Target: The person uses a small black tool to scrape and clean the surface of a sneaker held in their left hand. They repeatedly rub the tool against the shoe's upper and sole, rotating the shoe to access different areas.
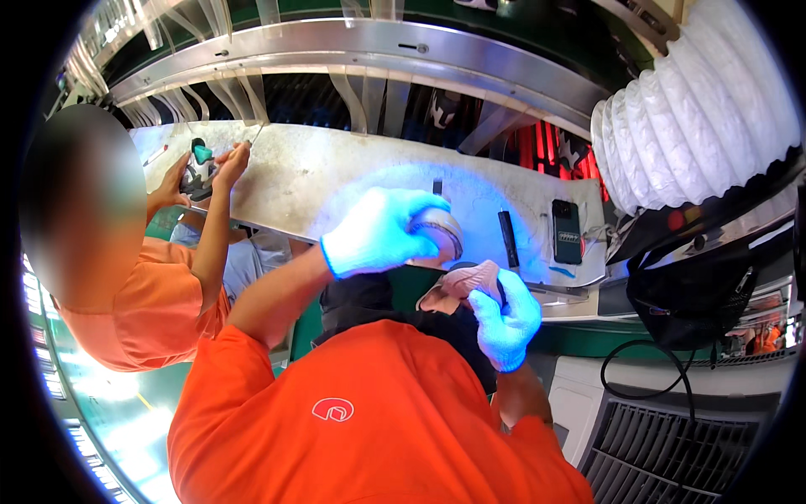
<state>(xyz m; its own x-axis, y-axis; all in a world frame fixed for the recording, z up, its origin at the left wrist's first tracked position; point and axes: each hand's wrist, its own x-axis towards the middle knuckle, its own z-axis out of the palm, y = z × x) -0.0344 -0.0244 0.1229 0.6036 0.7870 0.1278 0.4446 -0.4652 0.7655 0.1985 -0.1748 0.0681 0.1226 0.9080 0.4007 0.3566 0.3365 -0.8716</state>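
My left hand point(382, 233), in a white glove lit blue, is closed on a pale rounded piece with a darker edge point(440, 230), which looks like the end of a shoe. It is held just over the bench's front edge. My right hand point(509, 321), also gloved, grips a pinkish shoe point(472, 280) whose ridged sole shows. That shoe sits lower and nearer to me, tilted. Whether the two held pieces touch is hard to make out. My left fingers partly cover the pale piece.
On the bench point(290, 172) lie a black stick-like tool point(508, 239) and a dark phone point(567, 232). A white ribbed duct point(697, 109) hangs at the right, above a black bag point(697, 298). On the left a co-worker in orange handles another shoe point(200, 175).
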